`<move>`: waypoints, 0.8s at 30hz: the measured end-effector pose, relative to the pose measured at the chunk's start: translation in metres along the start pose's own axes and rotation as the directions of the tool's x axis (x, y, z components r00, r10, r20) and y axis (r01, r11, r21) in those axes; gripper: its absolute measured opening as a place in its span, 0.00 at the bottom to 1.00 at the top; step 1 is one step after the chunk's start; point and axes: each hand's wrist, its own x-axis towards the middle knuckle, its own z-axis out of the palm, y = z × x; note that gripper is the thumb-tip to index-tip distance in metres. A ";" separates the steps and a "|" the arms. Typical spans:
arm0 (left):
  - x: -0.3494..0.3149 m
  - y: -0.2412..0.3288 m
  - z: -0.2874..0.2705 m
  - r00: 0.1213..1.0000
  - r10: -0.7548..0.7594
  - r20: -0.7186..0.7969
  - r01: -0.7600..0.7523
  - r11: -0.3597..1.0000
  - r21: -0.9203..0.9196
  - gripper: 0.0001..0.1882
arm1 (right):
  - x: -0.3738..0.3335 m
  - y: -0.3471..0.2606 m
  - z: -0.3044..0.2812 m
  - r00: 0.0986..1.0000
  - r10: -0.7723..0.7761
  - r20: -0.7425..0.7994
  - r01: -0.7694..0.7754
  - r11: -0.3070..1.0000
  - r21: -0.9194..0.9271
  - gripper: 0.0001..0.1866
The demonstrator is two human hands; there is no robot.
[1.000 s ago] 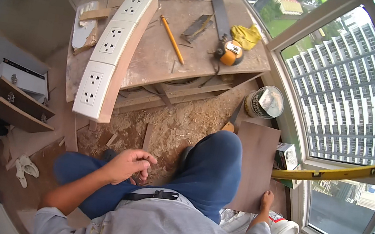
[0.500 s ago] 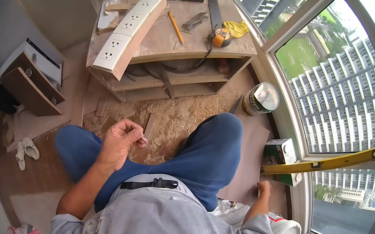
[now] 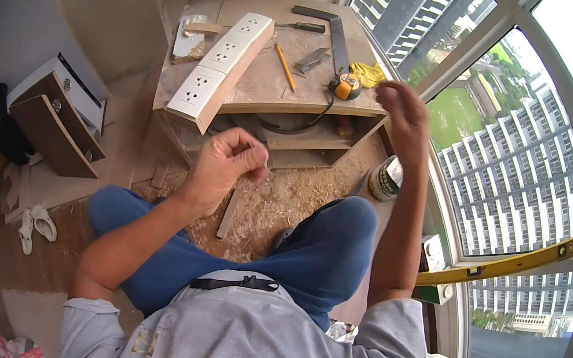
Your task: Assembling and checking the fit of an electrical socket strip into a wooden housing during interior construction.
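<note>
My left hand (image 3: 223,169) is raised in front of the workbench (image 3: 247,95), thumb and fingers pinched together; what they hold, if anything, is too small to make out. Just beyond it lies a long white outlet strip (image 3: 216,63) with several sockets on a wooden block. My right hand (image 3: 405,115) reaches over the bench's right end, fingers stretched out and nothing seen in them. Closest to it are a yellow cloth (image 3: 367,73) and an orange and black tape measure (image 3: 345,86). A pencil (image 3: 285,67) and a black carpenter's square (image 3: 338,42) lie on the bench top.
Wood shavings (image 3: 259,212) cover the floor between my knees. A paint can (image 3: 385,177) stands by the window, with a yellow spirit level (image 3: 503,267) slanting up at the right. At left are a drawer unit (image 3: 57,130) and white shoes (image 3: 38,227).
My right hand has risen from low beside my right hip to the bench's right end. My left hand has moved forward and slightly right; the thin piece it pinched before no longer shows clearly.
</note>
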 end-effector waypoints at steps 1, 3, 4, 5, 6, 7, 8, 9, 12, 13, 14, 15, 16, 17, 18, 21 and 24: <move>0.002 -0.002 -0.007 1.000 -0.002 -0.017 0.002 1.000 0.001 0.08 | -0.002 -0.033 0.028 0.963 0.245 0.115 -0.235 0.968 -0.092 0.12; 0.020 -0.010 -0.005 0.994 0.048 -0.097 -0.060 0.990 -0.131 0.07 | -0.024 -0.045 0.063 0.957 0.007 0.290 0.015 0.997 -0.076 0.13; 0.024 -0.015 -0.006 0.998 0.021 -0.059 -0.028 0.991 -0.127 0.07 | -0.040 -0.052 0.080 0.921 0.066 0.384 -0.045 0.997 -0.063 0.14; 0.024 -0.021 -0.007 0.996 0.038 -0.081 -0.049 0.989 -0.143 0.05 | -0.056 -0.035 0.100 0.901 -0.097 0.423 0.148 0.985 -0.091 0.15; 0.029 -0.028 0.005 0.998 0.030 -0.060 -0.038 0.988 -0.151 0.04 | -0.073 -0.049 0.101 0.919 -0.049 0.391 0.111 0.984 -0.138 0.18; 0.025 -0.031 0.004 0.990 0.044 -0.133 -0.054 0.996 -0.076 0.03 | -0.089 -0.044 0.116 0.954 -0.068 0.293 0.112 0.985 -0.134 0.18; 0.018 -0.036 0.000 0.992 0.021 -0.124 -0.030 0.997 -0.073 0.03 | -0.097 -0.052 0.123 0.950 0.008 0.312 0.020 0.996 -0.087 0.16; 0.015 -0.042 -0.001 0.993 0.015 -0.121 -0.023 0.997 -0.069 0.04 | -0.110 -0.045 0.127 0.953 0.061 0.295 -0.031 0.994 -0.105 0.14; 0.008 -0.068 0.000 0.996 -0.090 -0.013 0.088 0.992 -0.095 0.06 | -0.143 -0.040 0.116 0.951 0.201 0.234 -0.171 0.975 -0.145 0.13; 0.006 -0.069 0.009 0.995 -0.099 0.000 0.098 0.991 -0.095 0.06 | -0.150 -0.039 0.109 0.963 0.191 0.190 -0.153 0.968 -0.197 0.12; 0.002 -0.065 0.020 0.989 -0.145 0.026 0.147 0.986 -0.080 0.09 | -0.157 -0.038 0.101 0.973 0.174 0.154 -0.133 0.960 -0.248 0.12; -0.001 -0.062 0.029 0.981 -0.189 0.044 0.191 0.979 -0.064 0.12 | -0.164 -0.037 0.089 0.972 0.176 0.155 -0.134 0.959 -0.248 0.12; -0.002 -0.060 0.036 0.981 -0.186 0.051 0.187 0.982 -0.037 0.17 | -0.170 -0.032 0.070 0.982 0.182 0.059 -0.154 0.933 -0.325 0.11; -0.004 -0.058 0.034 0.983 -0.179 0.041 0.181 0.983 -0.037 0.17 | -0.176 -0.029 0.052 0.983 0.180 -0.035 -0.179 0.903 -0.390 0.11; -0.007 -0.053 0.028 0.985 -0.162 0.056 0.164 0.986 -0.025 0.16 | -0.177 -0.027 0.036 0.974 0.181 -0.134 -0.218 0.905 -0.365 0.09; -0.016 -0.038 0.011 0.990 -0.123 0.068 0.121 0.992 0.042 0.14 | -0.183 0.011 -0.021 0.856 0.177 -0.486 -0.399 0.824 -0.402 0.07; -0.029 -0.021 -0.006 0.999 -0.023 -0.041 0.030 0.982 0.185 0.13 | -0.216 0.127 -0.086 0.738 0.116 -0.665 -0.504 0.750 -0.429 0.09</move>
